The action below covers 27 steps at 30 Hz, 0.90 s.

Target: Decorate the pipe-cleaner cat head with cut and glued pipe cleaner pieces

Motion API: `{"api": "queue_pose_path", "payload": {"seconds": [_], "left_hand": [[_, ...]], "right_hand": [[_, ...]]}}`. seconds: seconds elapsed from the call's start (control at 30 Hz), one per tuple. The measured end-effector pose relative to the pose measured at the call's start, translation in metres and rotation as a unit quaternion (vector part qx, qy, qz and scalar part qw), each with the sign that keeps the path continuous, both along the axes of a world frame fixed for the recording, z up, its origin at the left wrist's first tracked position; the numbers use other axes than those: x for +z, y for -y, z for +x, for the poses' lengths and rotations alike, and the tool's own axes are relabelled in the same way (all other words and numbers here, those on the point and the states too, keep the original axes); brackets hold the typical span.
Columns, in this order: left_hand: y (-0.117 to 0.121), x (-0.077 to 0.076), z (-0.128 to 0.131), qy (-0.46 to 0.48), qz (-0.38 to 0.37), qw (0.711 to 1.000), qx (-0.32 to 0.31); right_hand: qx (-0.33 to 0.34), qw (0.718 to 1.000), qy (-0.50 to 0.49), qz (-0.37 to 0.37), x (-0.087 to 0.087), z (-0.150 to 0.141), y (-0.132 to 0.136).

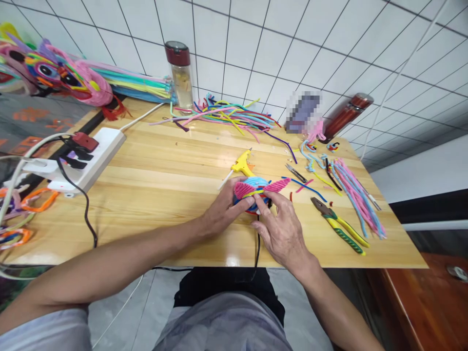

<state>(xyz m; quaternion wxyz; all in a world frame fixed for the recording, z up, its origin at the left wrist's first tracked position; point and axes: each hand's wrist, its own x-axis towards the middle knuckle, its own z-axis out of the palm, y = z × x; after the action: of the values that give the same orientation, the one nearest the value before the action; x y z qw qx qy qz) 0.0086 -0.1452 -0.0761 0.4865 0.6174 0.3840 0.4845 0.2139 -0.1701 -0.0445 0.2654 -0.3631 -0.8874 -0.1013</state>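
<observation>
Craft piece: fuzzy-stem piece (258, 183), held between both hands, just above table or on it, cannot tell; light-blue top, two pink pointed flaps, yellow strip in front, some dark blue and red lower down.
Left hand: left hand (224, 205) curled around the piece's left side, thumb on front, fingers mostly hidden; has hold of it.
Right hand: right hand (285, 225) half open, fingertips touching the piece near the yellow strip, thumb apart below.
Black cord: cord (259, 246) hangs between the hands, over the table edge.
Glue gun: yellow glue gun (242, 163) just beyond left hand, nozzle pointing away.
Right of right hand: pliers (340, 225), green-yellow handles; farther out, pink and blue stem bundle (358, 195).
Beyond right hand: small snips (296, 172), blue stem (307, 187); farther, red flask (346, 117) by the wall.
Beyond left hand, far: mixed stem heap (226, 116), lidded jar (182, 80).
Left of left hand, well apart: white power strip (87, 163), plugs in.
Under all: wooden table (153, 180).
</observation>
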Motion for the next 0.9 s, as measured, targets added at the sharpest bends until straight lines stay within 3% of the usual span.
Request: {"api": "queue_pose_path", "payload": {"seconds": [0.17,0.33,0.57,0.9], "left_hand": [[0.000,0.007,0.003,0.022,-0.062,0.998,0.015],[-0.001,0.009,0.003,0.057,-0.084,0.995,0.008],[-0.002,0.008,0.003,0.052,-0.078,0.996,0.008],[-0.002,0.007,0.003,0.041,-0.063,0.997,0.015]], "right_hand": [[0.029,0.998,-0.060,-0.014,0.000,0.006,0.002],[-0.028,0.988,-0.152,0.026,-0.001,0.023,-0.006],[-0.034,0.984,-0.176,0.007,-0.006,0.027,-0.024],[-0.032,0.985,-0.168,0.032,0.003,0.019,-0.021]]}}
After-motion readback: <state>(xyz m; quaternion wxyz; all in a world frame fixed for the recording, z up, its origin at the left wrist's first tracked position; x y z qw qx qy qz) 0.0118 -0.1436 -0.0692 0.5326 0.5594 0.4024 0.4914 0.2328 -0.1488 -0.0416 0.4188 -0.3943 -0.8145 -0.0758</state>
